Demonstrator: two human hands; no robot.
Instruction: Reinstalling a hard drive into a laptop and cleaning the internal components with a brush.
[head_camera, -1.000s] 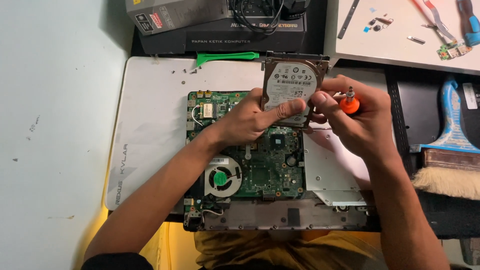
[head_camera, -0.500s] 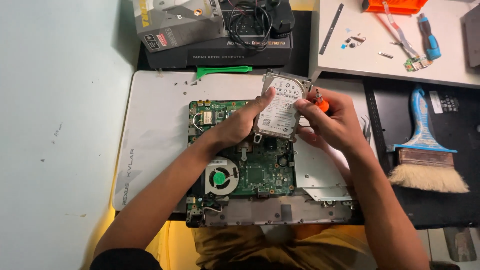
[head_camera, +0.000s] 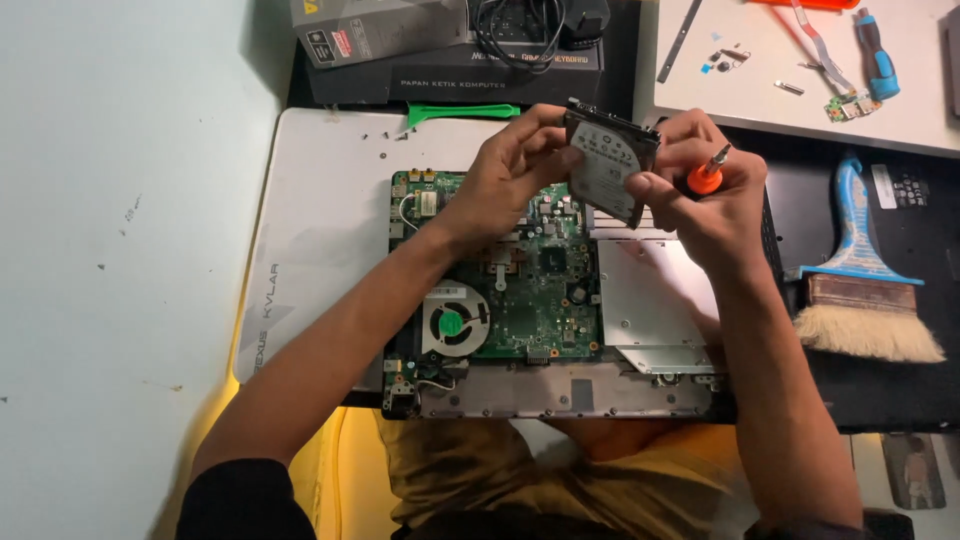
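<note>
Hard drive (head_camera: 608, 172) raised higher; left hand (head_camera: 505, 178), right hand (head_camera: 705, 195) grip closed on it.

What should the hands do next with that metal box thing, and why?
Probably set the hard drive down on the white mat. Both the left hand and the right hand hold it in the air above the green board, and the right hand also pinches an orange screwdriver, so its grip looks crowded.

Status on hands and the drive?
Both hands on hard drive, lifted above motherboard. Right hand also grips orange screwdriver; left hand steadies. Nothing in the way.
</note>
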